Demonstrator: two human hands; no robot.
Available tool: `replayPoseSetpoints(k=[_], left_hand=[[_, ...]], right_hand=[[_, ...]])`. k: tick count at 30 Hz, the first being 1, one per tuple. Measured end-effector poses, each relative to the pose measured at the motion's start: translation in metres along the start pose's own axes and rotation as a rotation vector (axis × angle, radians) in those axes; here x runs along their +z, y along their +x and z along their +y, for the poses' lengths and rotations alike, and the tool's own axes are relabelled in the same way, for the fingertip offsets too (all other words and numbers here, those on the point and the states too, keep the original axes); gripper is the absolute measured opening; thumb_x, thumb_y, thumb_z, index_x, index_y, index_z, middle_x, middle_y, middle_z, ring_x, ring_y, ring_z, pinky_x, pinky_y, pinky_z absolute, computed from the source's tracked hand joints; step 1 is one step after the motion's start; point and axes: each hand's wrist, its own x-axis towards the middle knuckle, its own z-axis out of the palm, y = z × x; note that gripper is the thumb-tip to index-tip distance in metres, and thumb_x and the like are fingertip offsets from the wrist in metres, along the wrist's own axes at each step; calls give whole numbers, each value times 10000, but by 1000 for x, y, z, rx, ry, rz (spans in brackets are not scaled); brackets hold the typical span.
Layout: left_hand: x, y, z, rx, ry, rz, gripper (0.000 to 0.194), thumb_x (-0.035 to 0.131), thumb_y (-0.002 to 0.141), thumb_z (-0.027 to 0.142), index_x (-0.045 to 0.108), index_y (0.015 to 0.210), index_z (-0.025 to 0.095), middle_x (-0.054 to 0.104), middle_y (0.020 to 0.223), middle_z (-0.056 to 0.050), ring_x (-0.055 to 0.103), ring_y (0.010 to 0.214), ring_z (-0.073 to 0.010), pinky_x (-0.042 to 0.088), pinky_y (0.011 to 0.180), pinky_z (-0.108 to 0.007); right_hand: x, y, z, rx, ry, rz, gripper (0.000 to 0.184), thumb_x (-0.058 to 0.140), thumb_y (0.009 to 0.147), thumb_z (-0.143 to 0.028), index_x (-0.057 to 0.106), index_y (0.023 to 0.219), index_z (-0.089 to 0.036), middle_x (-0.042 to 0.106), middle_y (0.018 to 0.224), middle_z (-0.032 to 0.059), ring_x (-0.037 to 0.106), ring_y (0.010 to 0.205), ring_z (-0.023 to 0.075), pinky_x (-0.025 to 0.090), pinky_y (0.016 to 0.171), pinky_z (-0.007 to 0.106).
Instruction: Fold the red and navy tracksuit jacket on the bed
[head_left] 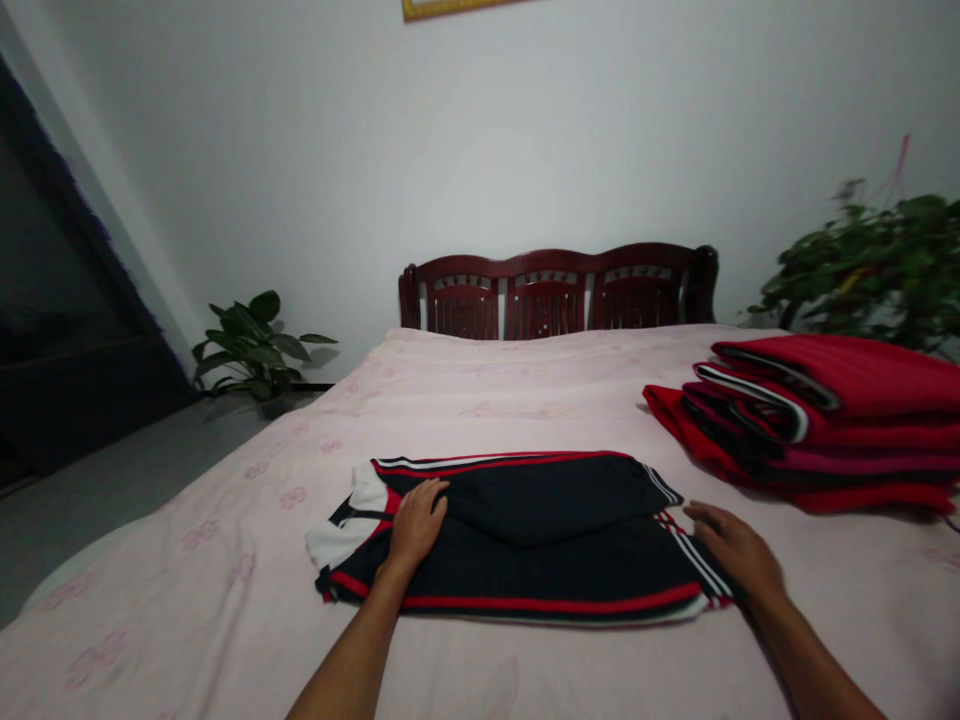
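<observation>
A dark navy garment with red and white stripes lies folded flat on the pink bed sheet. My left hand rests palm down on the garment's left part, near its white collar area. My right hand lies flat at the garment's right end, fingers touching the striped edge. Neither hand grips anything.
A stack of folded red and dark clothes sits on the bed at the right. A dark wooden headboard stands against the white wall. Potted plants stand at the left on the floor and at the right.
</observation>
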Motion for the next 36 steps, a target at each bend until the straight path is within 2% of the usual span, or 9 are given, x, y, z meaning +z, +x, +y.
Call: replayPoseSetpoints(k=[27,36], left_hand=[[0,0,2,-10,-2,3,328,487,941,261,659,1220,245,664,1310,-42,560,1274,-207,403,1122,-409],[-1,-1,2,-2,-8,4,333,487,939,254,656,1226,244,665,1310,-44,564,1268,-205,402,1121,-411]], right_hand=[[2,1,4,-9,18,14,498,443,741,-489,733,1032,-208,712,1174,108,647,1124,305,489,976,434],[-2,-1,-4,-22,38,27,449,477,712,-481,744,963,-223,724,1150,100,656,1098,312,494,966,434]])
